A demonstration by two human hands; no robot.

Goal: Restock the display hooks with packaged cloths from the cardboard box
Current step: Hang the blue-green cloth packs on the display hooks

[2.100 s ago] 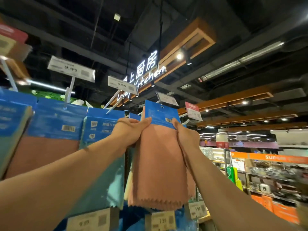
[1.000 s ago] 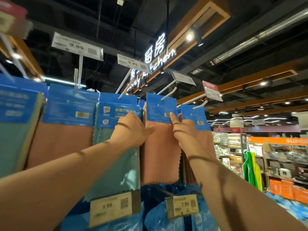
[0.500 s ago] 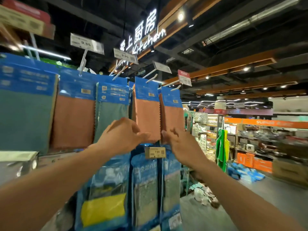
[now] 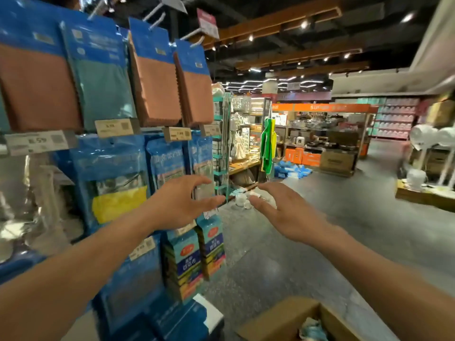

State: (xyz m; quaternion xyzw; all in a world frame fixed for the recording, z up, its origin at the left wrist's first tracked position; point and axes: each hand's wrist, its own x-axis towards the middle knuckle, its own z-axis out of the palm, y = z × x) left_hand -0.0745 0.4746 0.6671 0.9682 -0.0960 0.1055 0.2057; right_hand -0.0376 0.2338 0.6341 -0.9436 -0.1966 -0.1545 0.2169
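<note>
Both hands are up in the air with nothing in them. The left hand has its fingers loosely curved and spread, hovering in front of the middle row of the display rack, near its right edge. The right hand is just beside it, not touching it, with fingers spread wide over the aisle floor.

On the rack's top row, two orange packaged cloths with blue header cards hang on the white hooks at the right edge. There's a teal cloth pack and another orange cloth pack further left. Price tags sit right under them. Below those are blue bags, one with something yellow in it.

The cardboard box is on the floor at the bottom of the view, open, with something teal inside. It's too blurry to say more.
</note>
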